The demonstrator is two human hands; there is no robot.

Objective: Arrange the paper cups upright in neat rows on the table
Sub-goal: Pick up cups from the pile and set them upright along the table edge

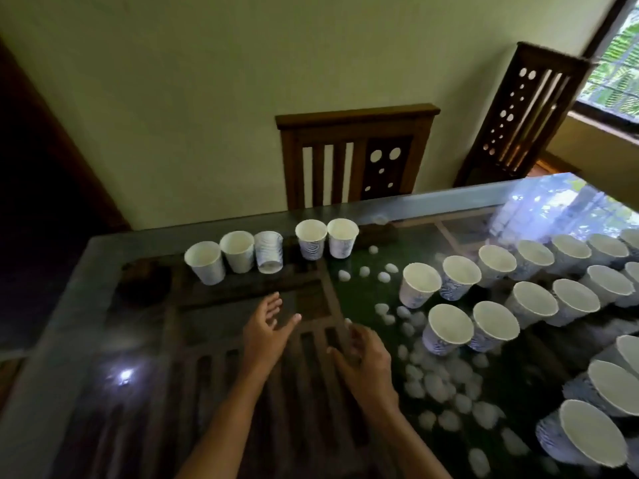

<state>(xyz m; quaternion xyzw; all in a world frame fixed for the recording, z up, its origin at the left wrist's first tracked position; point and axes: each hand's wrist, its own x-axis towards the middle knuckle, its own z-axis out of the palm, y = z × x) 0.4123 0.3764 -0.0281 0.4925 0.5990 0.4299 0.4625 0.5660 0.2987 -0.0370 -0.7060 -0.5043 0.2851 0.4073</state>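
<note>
Glossy glass table [79,305] over dark wooden slats, white paper cups [458,276] with blue swirl print upright in rows at right, five more at far edge, one inverted cup [268,252], left hand [266,328] spread empty, right hand [366,363] loosely curled, empty, print unreadable

Paper cups [420,284] are showing white insides and white outsides printed with swirling dark blue lines. One cup [268,252], far beyond the open left hand [268,328], is showing only its swirl-patterned side and white base. White pebbles [434,382] are lying against dark green under the glass table [103,326], just right of the empty right hand [366,363]. Dark brown wooden slats are showing beneath both hands. The chairs [352,155] are dark brown with round cut-outs; the wall [207,81] is pale yellow-green.
</note>
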